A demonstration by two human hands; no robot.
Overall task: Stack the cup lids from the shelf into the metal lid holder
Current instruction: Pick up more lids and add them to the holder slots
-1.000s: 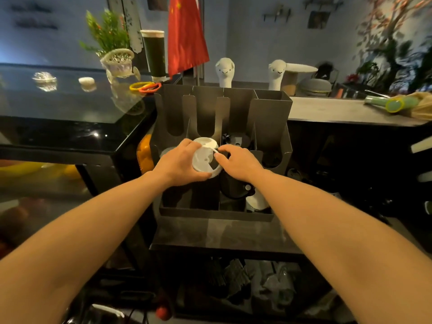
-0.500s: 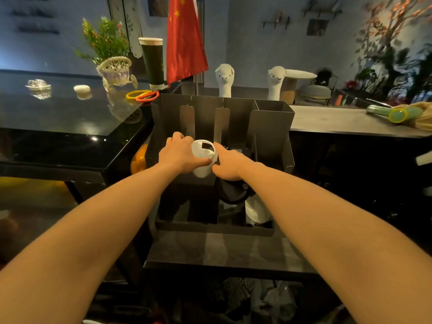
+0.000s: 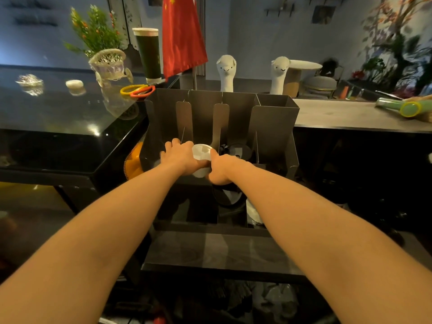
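Both bare arms stretched forward. Left hand (image 3: 181, 157) and right hand (image 3: 222, 168), fingers clamped on a stack of white round plastic cup lids (image 3: 201, 157), held in the grey sheet-metal lid holder (image 3: 273, 122), second slot from left. Black lids (image 3: 236, 152) just right.

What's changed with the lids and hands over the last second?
The white lids, tilted face-up toward the camera a second ago, now stand upright as a stack, pressed between the left hand and right hand and set lower at the front of the holder, in a slot left of centre. Both hands kept their hold. The holder, the black lids in the next slot and the counter items stayed put.
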